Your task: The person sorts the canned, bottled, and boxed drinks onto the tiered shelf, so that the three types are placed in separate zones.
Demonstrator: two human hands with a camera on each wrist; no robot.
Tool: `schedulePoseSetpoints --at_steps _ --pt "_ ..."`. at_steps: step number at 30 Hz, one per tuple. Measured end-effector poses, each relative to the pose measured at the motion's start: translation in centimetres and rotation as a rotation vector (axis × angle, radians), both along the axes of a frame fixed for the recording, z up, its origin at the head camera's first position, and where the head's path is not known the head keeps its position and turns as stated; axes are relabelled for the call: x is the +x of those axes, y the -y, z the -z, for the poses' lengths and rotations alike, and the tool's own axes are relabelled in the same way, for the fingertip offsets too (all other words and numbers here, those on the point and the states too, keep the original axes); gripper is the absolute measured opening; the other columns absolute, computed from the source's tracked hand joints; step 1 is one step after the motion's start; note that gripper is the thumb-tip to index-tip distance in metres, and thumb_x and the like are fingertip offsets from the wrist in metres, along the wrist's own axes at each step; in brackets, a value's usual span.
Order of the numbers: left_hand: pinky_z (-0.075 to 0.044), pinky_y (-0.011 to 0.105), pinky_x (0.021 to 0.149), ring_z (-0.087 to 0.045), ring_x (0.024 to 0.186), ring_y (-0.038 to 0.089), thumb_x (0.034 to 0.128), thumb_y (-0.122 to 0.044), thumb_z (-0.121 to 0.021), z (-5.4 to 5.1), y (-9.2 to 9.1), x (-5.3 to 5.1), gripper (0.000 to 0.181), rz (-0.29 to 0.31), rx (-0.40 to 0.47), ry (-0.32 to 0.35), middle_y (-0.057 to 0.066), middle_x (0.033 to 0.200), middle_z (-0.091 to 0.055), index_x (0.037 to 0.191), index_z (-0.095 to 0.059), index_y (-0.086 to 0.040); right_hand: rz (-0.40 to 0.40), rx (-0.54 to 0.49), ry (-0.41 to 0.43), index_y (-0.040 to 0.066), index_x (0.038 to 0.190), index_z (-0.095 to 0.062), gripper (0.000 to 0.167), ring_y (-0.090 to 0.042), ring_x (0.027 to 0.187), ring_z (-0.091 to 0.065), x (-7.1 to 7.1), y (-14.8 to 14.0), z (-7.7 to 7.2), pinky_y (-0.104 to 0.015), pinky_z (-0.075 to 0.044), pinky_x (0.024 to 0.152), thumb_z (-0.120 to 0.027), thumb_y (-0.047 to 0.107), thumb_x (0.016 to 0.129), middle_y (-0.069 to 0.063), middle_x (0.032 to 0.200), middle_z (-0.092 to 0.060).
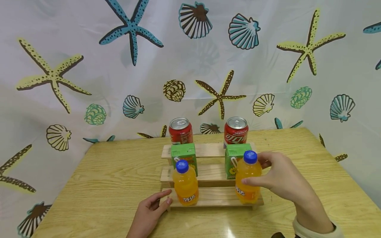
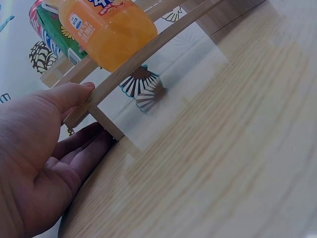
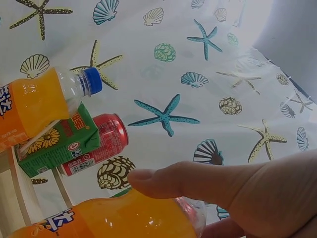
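A stepped wooden rack (image 1: 214,195) stands on the table. On its lowest step are two orange soda bottles with blue caps: the left bottle (image 1: 186,185) and the right bottle (image 1: 248,172). My right hand (image 1: 281,177) holds the right bottle, thumb at its front and fingers behind, partly hidden. The right wrist view also shows this bottle (image 3: 119,218) beneath the thumb. At the rack's left end, my left hand (image 1: 151,210) grips the lowest step. In the left wrist view its thumb (image 2: 74,94) lies on the slat (image 2: 143,57), the other fingers by the leg below.
Behind the bottles, a left green drink carton (image 1: 183,151) and a right green drink carton (image 1: 238,148) stand on the middle step. A left red cola can (image 1: 181,132) and a right red cola can (image 1: 236,132) occupy the top step. A patterned curtain (image 1: 190,69) hangs behind.
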State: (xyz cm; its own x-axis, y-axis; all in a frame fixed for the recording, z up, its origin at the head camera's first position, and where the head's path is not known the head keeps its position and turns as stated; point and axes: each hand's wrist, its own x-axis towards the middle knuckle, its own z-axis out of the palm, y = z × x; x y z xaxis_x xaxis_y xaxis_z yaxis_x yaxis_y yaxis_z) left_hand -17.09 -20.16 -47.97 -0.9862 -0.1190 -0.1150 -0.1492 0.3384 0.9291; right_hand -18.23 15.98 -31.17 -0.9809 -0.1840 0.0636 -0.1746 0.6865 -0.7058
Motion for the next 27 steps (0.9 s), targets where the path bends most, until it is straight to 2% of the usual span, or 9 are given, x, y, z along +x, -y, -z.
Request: schedulePoseSetpoints --at_steps 8,13,20,27 --pt "-0.041 0.051 0.113 -0.043 0.142 0.031 0.0883 -0.039 -0.076 0.0 0.0 0.1 0.039 -0.003 0.008 -0.001 0.005 0.139 -0.063 0.123 -0.072 -0.022 0.032 0.009 0.004 0.003 0.118 -0.068 0.067 -0.026 0.104 -0.061 0.3 1.1 0.2 -0.038 -0.056 0.081 -0.091 0.043 0.069 -0.008 0.113 -0.070" --pt "-0.041 0.050 0.113 -0.044 0.142 0.031 0.0881 -0.038 -0.076 -0.1 0.0 0.1 0.039 -0.005 0.012 -0.004 0.004 0.139 -0.063 0.123 -0.072 -0.022 0.051 0.005 0.011 0.003 0.118 -0.068 0.066 -0.026 0.102 -0.063 0.4 1.7 0.3 -0.036 -0.058 0.078 -0.092 0.039 0.069 -0.009 0.114 -0.070" --pt "-0.041 0.051 0.113 -0.044 0.141 0.032 0.0887 -0.038 -0.076 -0.2 0.0 0.1 0.039 -0.002 0.005 -0.005 0.006 0.139 -0.062 0.124 -0.072 -0.021 0.073 0.022 0.011 0.001 0.118 -0.069 0.065 -0.028 0.101 -0.065 0.5 2.4 0.5 -0.040 -0.060 0.079 -0.094 0.034 0.067 -0.014 0.119 -0.068" --pt "-0.041 0.051 0.113 -0.044 0.141 0.033 0.0909 -0.033 -0.074 -0.1 0.1 0.1 0.037 0.004 0.007 -0.007 0.006 0.139 -0.062 0.125 -0.071 -0.019 0.074 0.035 0.049 0.000 0.120 -0.067 0.068 -0.029 0.102 -0.065 0.4 2.7 0.7 -0.042 -0.061 0.079 -0.095 0.029 0.066 -0.015 0.122 -0.066"
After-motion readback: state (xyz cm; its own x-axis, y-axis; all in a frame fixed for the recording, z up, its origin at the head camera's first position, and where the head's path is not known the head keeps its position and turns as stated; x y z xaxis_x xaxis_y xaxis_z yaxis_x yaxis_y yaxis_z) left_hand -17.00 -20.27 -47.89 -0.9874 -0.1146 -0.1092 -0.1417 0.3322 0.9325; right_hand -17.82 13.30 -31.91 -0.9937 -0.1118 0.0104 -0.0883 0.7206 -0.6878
